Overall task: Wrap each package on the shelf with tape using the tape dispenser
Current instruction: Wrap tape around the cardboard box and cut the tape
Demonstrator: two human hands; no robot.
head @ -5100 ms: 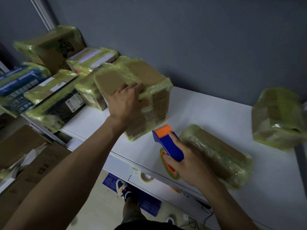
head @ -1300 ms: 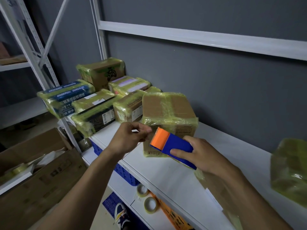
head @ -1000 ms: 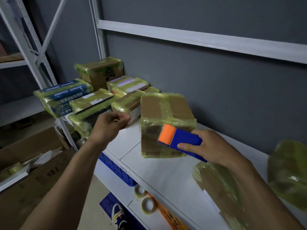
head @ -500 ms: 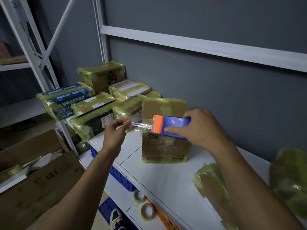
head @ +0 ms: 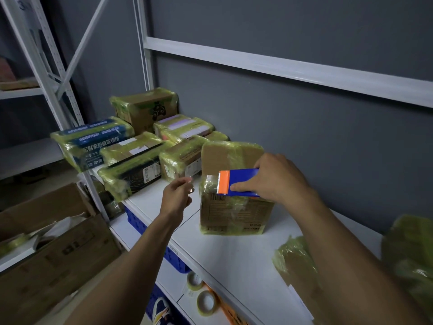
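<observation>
Fingers (head: 242,188) round tape dispenser (head: 243,177) against barcoded package (head: 234,214)

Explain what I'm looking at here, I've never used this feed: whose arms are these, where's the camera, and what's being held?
There is no machine here. These are a person's two bare arms, filmed by one wide-angle camera worn on their head, which looks forward and down. The right hand grips a blue plastic tape dispenser with an orange toothed head, held against an upright brown cardboard package that is partly covered in yellowish tape. The left hand seems to pinch the clear tape end. The package stands on a white shelf board. A pile of already wrapped packages lies further left on it.
</observation>
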